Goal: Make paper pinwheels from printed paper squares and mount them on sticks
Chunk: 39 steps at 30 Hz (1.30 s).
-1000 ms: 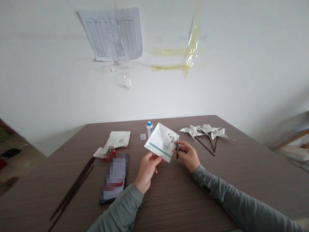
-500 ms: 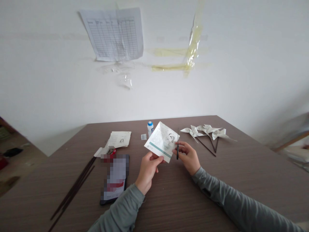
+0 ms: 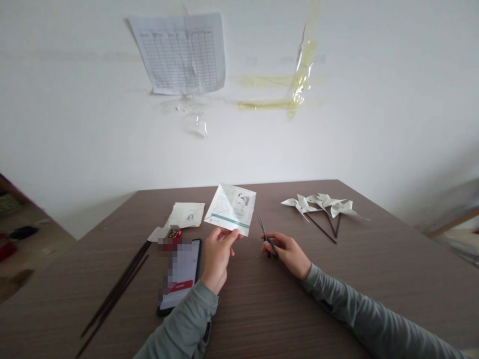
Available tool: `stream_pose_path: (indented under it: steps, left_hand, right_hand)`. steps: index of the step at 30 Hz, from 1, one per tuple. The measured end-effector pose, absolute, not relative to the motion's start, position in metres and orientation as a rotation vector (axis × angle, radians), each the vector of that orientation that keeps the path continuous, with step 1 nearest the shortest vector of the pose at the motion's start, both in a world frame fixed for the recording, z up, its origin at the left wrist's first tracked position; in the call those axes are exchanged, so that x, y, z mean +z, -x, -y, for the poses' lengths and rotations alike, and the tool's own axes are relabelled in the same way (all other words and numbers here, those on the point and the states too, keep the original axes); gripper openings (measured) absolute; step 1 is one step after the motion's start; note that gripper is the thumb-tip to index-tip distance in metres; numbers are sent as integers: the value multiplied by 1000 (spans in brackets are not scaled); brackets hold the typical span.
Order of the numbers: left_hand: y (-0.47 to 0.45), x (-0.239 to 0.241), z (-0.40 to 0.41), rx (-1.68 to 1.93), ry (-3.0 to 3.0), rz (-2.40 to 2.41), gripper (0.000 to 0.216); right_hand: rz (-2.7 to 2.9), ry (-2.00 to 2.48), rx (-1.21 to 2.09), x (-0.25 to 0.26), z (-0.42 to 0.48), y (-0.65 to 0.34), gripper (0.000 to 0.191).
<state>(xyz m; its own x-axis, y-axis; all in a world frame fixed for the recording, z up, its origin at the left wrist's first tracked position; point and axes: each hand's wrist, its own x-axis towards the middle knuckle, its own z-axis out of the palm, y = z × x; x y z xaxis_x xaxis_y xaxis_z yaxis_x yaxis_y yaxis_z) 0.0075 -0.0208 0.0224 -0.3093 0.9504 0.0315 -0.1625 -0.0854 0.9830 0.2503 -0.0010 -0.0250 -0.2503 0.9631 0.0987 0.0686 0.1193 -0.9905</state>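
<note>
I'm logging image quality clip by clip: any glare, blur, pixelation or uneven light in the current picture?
Head view: glare streaks the tape on the wall, shaded at far right; small print on the posted sheet is too soft to read. Head view: blocky pixelation covers part of the phone; small print on the held paper is illegible, though its teal band shows.

I see a square printed paper (image 3: pixel 229 208), teal-banded and creased, tilted above the table (image 3: pixel 254 309) towards its far edge; the dark scissors (image 3: pixel 264 230), apart from it, point that way, blades slightly parted.
</note>
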Motion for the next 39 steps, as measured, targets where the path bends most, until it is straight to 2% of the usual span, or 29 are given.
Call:
stream_pose_path:
  steps: [12, 21, 27, 33, 39]
  left_hand:
    - [-9, 25, 21, 1574, -958, -1273, 49]
    - [-12, 29, 21, 1613, -923, -1273, 42]
    - [-11, 29, 21, 1613, -918, -1270, 47]
    - [-11, 29, 21, 1622, -908, -1273, 43]
    - [-10, 27, 20, 1611, -918, -1264, 46]
  right_hand:
    - [1733, 940, 1350, -13, 24, -242, 62]
    - [1817, 966, 1407, -19, 18, -243, 73]
    - [1820, 963, 1430, -18, 19, -242, 77]
    - [1808, 964, 1426, -15, 20, -241, 70]
    - [1791, 957, 1429, -16, 18, -240, 71]
